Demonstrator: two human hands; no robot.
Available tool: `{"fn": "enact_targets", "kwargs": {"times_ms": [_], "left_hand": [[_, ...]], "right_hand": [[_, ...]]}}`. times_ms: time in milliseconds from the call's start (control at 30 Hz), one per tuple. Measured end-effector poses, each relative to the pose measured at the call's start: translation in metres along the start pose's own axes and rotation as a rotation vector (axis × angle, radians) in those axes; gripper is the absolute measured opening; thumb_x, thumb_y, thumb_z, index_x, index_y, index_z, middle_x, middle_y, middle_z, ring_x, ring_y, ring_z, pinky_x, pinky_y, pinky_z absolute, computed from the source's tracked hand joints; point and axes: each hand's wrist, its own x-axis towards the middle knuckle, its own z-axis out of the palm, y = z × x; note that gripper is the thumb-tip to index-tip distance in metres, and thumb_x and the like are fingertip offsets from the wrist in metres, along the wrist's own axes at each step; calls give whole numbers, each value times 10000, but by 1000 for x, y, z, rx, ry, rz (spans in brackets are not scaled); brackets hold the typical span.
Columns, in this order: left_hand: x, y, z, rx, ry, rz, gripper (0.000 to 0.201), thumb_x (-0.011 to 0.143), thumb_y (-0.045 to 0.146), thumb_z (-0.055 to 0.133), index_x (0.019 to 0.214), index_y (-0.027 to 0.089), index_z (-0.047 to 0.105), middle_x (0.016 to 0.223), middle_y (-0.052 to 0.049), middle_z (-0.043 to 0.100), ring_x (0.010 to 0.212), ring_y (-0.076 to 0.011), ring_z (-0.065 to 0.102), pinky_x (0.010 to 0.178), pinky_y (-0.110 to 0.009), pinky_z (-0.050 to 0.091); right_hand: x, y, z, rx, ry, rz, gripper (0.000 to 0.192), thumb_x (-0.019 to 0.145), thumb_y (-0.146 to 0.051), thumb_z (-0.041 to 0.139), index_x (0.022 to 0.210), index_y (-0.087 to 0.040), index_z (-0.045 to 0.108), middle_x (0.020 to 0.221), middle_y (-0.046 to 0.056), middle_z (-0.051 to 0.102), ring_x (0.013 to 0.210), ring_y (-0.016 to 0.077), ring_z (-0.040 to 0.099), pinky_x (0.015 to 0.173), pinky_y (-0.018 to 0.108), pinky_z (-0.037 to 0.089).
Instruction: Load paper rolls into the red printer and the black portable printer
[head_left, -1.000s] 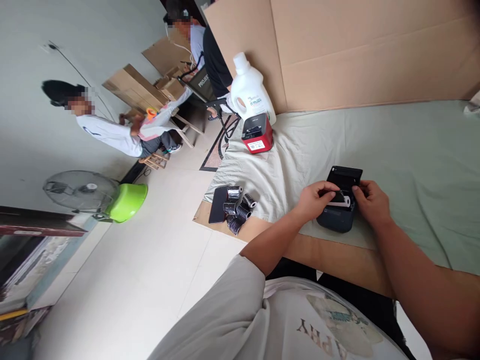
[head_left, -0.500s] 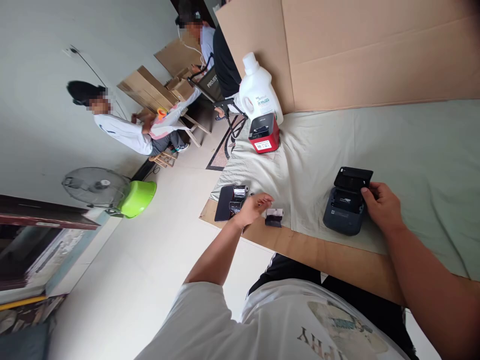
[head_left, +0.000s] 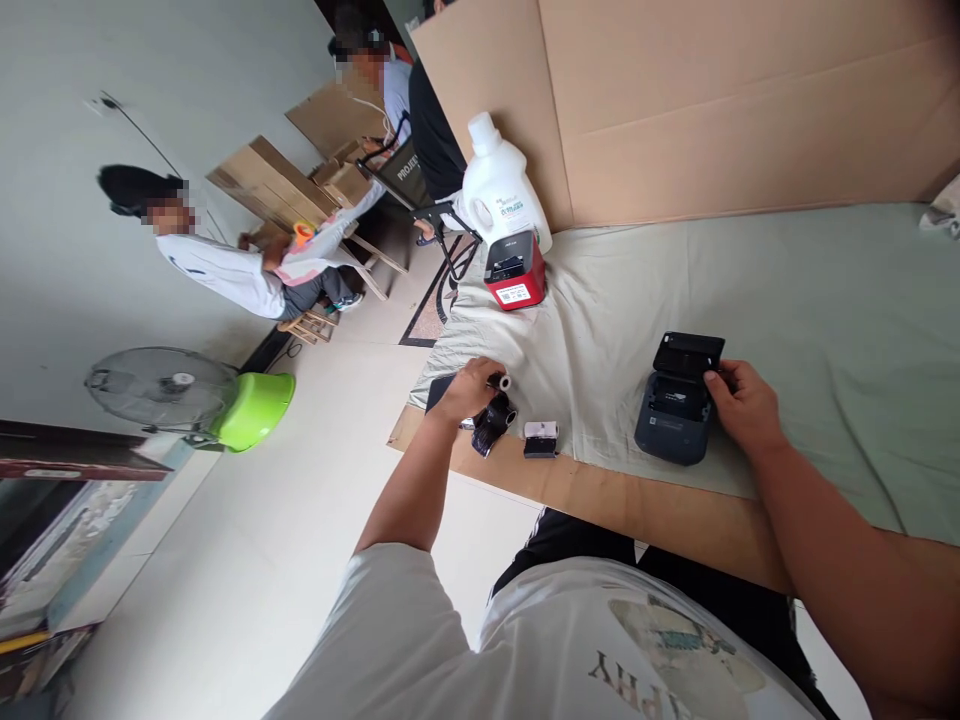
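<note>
My left hand (head_left: 471, 388) is closed at the table's left edge, its fingers on a small dark-wrapped paper roll (head_left: 504, 382) with a pale core. Just in front lies another dark-wrapped roll (head_left: 492, 420). Partly hidden under my left hand is a dark flat phone-like object (head_left: 437, 392). To the right sits a white paper roll (head_left: 541, 430) against a small black piece (head_left: 540, 447). My right hand (head_left: 744, 402) pinches the right edge of the raised lid (head_left: 688, 352) of a dark portable label printer (head_left: 673, 425). The printer's compartment is exposed.
A red and black box-shaped device (head_left: 516, 272) stands before a white detergent bottle (head_left: 506, 190). Cardboard panels (head_left: 675, 110) wall the back of the cloth-covered table (head_left: 795, 300). Two other people sit at the left, beyond a fan (head_left: 161, 390) and green basin (head_left: 259, 410).
My left hand has moved left and closed on a dark roll. The dark rolls beside it have shifted right. My right hand still holds the printer's lid. The whole view has shifted slightly.
</note>
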Motion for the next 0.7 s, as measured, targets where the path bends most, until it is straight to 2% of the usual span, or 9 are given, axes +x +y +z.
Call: {"fn": "enact_targets", "kwargs": {"times_ms": [100, 167, 333, 400, 500, 600, 700], "left_hand": [[1, 0, -19, 43, 122, -35, 407, 728, 100, 566, 1115, 195, 647, 1163, -93, 646, 1144, -271, 563, 1037, -408, 459], [2, -1, -26, 99, 141, -52, 397, 753, 119, 579, 1137, 201, 637, 1177, -94, 637, 1164, -274, 554, 1050, -411, 454], [0, -3, -15, 265, -38, -194, 453, 765, 97, 563, 1197, 210, 638, 1258, -123, 618, 1229, -332, 520, 1062, -488, 436], [-3, 0, -7, 289, -56, -215, 546, 751, 71, 546, 1273, 216, 606, 1343, -132, 581, 1293, -348, 479, 1078, -523, 415], [-8, 11, 4, 281, -51, -117, 642, 725, 24, 500, 1319, 252, 586, 1488, -98, 486, 1443, -346, 329, 1141, -568, 332], [-12, 26, 13, 274, -138, 12, 606, 710, -10, 462, 1205, 274, 664, 1567, -44, 416, 1530, -348, 167, 1180, -624, 223], [-11, 37, 17, 259, -186, 32, 512, 690, -29, 479, 1065, 232, 710, 1581, -60, 403, 1539, -389, 119, 1172, -676, 162]], "right_hand": [[1, 2, 1, 4, 0, -9, 475, 824, -605, 506, 1041, -203, 632, 873, 88, 711, 802, 252, 658, 770, 424, 517], [1, 4, 1, 8, -2, -21, 468, 828, -600, 506, 1045, -204, 631, 878, 87, 712, 807, 252, 661, 771, 424, 519], [1, 4, 1, 0, -1, -9, 451, 823, -587, 515, 1042, -211, 635, 871, 84, 715, 794, 256, 666, 759, 420, 519], [1, 4, 1, 7, -3, -13, 450, 822, -590, 513, 1038, -216, 639, 876, 83, 718, 803, 262, 670, 767, 425, 518], [1, 5, 2, 13, -8, -27, 454, 827, -594, 505, 1041, -219, 646, 877, 81, 722, 814, 266, 671, 778, 431, 516], [2, 6, 2, 10, -12, -29, 456, 829, -591, 504, 1052, -220, 649, 877, 80, 724, 807, 263, 669, 772, 430, 515], [2, 7, 3, 4, -14, -27, 465, 835, -593, 499, 1059, -213, 643, 879, 88, 723, 803, 267, 671, 773, 437, 516]]}}
